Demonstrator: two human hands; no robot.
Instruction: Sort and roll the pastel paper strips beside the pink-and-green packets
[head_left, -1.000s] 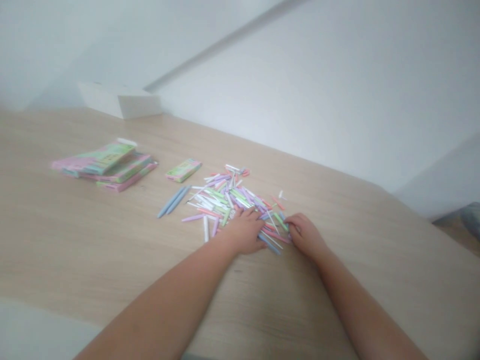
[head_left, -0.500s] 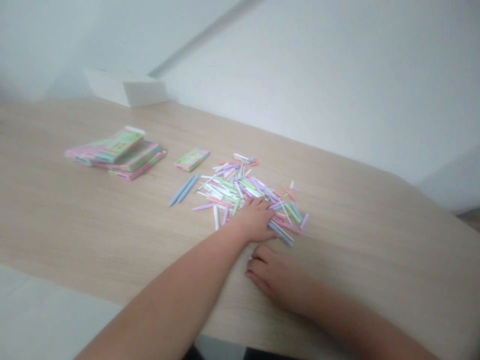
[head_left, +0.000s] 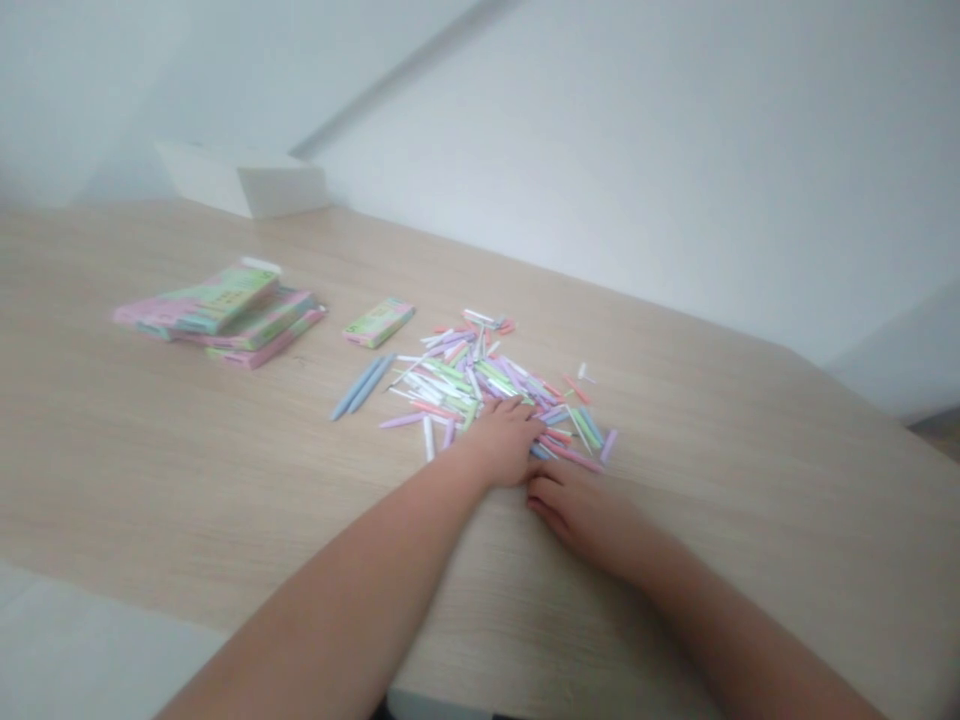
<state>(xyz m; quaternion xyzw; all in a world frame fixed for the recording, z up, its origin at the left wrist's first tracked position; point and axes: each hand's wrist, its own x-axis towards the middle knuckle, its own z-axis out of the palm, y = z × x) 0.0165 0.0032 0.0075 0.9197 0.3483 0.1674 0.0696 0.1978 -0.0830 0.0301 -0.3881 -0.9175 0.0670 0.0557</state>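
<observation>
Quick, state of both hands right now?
Left hand: open, palm down on the pastel sticks, nothing gripped.
Right hand: open, on the wooden table, empty.

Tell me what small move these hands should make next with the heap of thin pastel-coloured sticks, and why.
Probably slide the right hand forward to the thin pink stick at the heap's near edge. That hand lies just short of it on the light wooden table and seems empty, while the left hand already rests on the thin pastel sticks.
</observation>
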